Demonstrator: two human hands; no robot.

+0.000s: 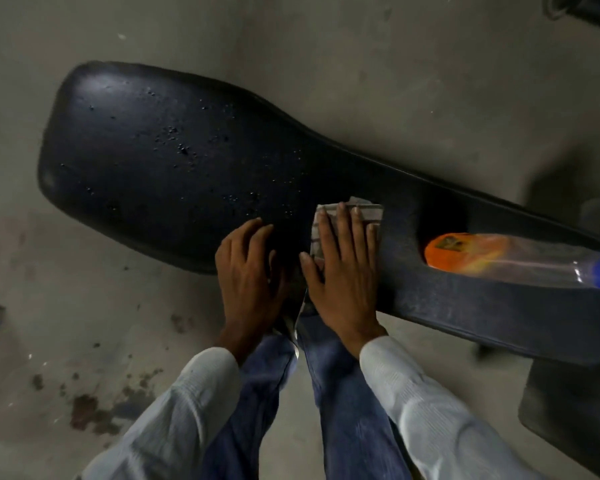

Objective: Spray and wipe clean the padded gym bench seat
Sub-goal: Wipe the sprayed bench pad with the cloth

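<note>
The black padded bench seat point(160, 157) runs from upper left to lower right, its wide end dotted with spray droplets. A folded striped cloth point(368, 211) lies on the pad near its narrow middle. My right hand point(340, 268) presses flat on the cloth with straight fingers. My left hand point(248, 268) rests beside it on the near edge of the pad, fingers relaxed and holding nothing. A clear spray bottle point(520, 259) with an orange label and a blue top lies on its side on the pad to the right.
Stained concrete floor point(84, 375) surrounds the bench. My legs in blue jeans point(343, 393) stand against the near edge. A dark mat or plate point(575, 410) lies at lower right, and other dark equipment point(582, 8) shows at the top right corner.
</note>
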